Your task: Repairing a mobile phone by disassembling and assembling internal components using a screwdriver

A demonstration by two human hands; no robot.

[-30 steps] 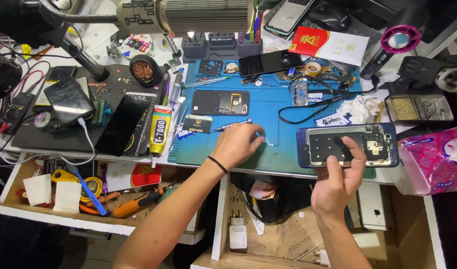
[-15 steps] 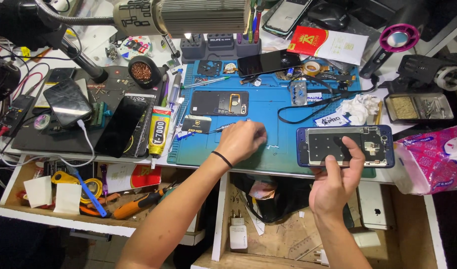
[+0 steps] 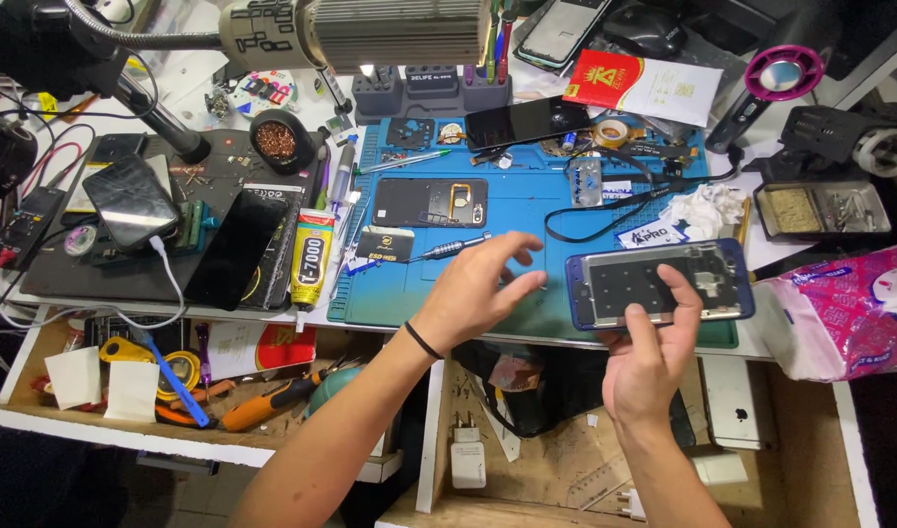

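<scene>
My right hand [image 3: 652, 357] holds an opened blue phone body [image 3: 660, 284] by its lower edge, thumb resting on the bare inner plate. My left hand [image 3: 480, 288] hovers over the blue work mat [image 3: 526, 210] just left of the phone, fingers spread, thumb and forefinger pinched close together; whether a small part is between them cannot be told. A black band circles my left wrist. A small screwdriver [image 3: 453, 247] lies on the mat just beyond my left hand, beside a black phone back cover [image 3: 430, 201].
A glue tube [image 3: 312, 256] and two dark phones [image 3: 235, 248] lie at the left. A pink tissue pack [image 3: 849, 313] sits at the right. Parts trays, tape and a lamp arm crowd the back. An open drawer [image 3: 556, 460] with chargers lies below.
My left hand lifted off the mat and moved right toward the phone, fingers opening. The right hand shifted slightly with the phone.
</scene>
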